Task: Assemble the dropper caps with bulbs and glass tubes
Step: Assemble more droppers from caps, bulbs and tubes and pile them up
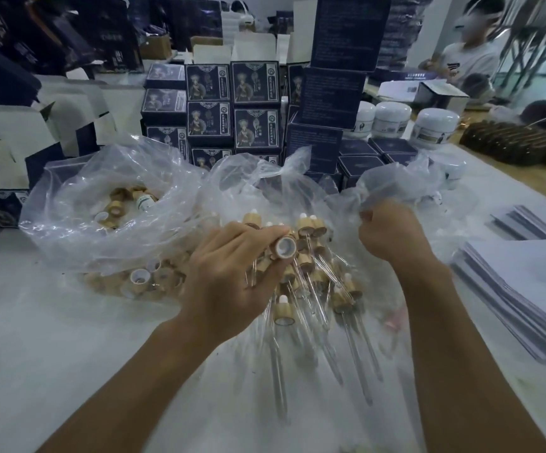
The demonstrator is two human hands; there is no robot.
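My left hand [232, 276] holds a bamboo dropper cap [285, 247] between thumb and fingers, its white-lined open end facing me. Under and beside it lies a pile of assembled droppers [317, 282] with white bulbs and glass tubes. My right hand [389, 233] is curled into a fist at the edge of a clear plastic bag [395, 188] to the right; what it grips is hidden. A clear bag of loose bamboo caps [118, 207] sits at the left, with more caps [140, 281] spilled in front of it.
Stacked dark blue product boxes [232, 106] stand behind the bags. Folded white cartons [19, 138] are at the left, white jars [392, 117] at the back right, and stacks of paper sheets [526, 289] at the right. Another person [471, 57] sits at the far right.
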